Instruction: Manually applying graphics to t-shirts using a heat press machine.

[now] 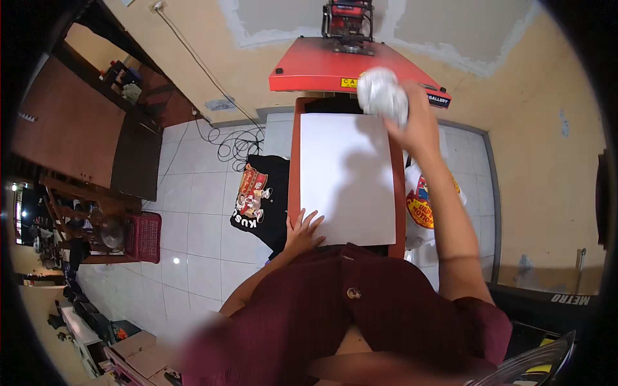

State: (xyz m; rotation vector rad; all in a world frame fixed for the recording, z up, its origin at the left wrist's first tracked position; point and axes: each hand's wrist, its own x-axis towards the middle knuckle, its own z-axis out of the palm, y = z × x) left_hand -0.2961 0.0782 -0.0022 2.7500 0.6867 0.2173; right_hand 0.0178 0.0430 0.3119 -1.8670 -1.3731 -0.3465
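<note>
My right hand is raised over the far right corner of a white sheet. Its fingers close round a wadded white cloth, blurred and lying in front of the red plate's front edge. The sheet lies flat on the lower bed of a heat press, with black fabric showing past its far end. My left hand rests with spread fingers on the sheet's near left corner. The red upper plate of the press stands beyond the bed.
A black printed shirt hangs or lies left of the bed. To its right is a white bag with a coloured print. Black cable coils on the tiled floor, and a dark red crate stands farther left.
</note>
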